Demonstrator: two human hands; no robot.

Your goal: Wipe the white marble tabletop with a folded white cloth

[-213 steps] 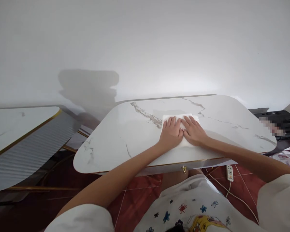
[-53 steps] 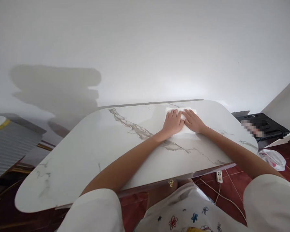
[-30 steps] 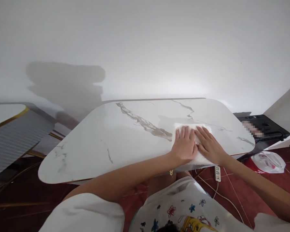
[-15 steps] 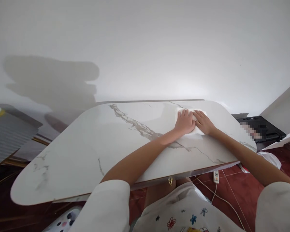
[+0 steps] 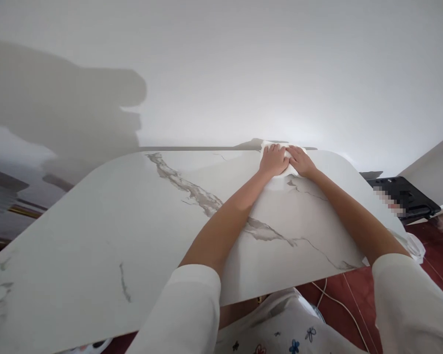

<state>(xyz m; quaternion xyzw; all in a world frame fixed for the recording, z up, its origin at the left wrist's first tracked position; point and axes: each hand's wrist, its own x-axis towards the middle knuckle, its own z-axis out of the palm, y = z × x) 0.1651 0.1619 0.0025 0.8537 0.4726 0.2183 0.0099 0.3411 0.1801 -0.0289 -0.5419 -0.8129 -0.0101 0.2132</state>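
Note:
A white cloth (image 5: 290, 171) lies folded at the far edge of the marble-patterned white table (image 5: 177, 236). My left hand (image 5: 274, 160) presses on its left part, with the fingers bent over it toward the wall. Beside it, my right hand (image 5: 301, 162) holds down the right part, its fingertips close to those of the left. Both arms reach far forward over the tabletop. Most of the cloth is hidden under the hands; its far edge and a near strip show.
Behind the table rises a white wall (image 5: 221, 73). A black case-like object (image 5: 409, 196) is at the right, partly pixelated. A clear plastic bag (image 5: 415, 247) sits by the right table edge. A white cable (image 5: 345, 305) runs over the red tiled floor (image 5: 362, 287).
Both hands have pushed the cloth forward, away from me, to the table's far edge. My body and view have leaned in closer over the table.

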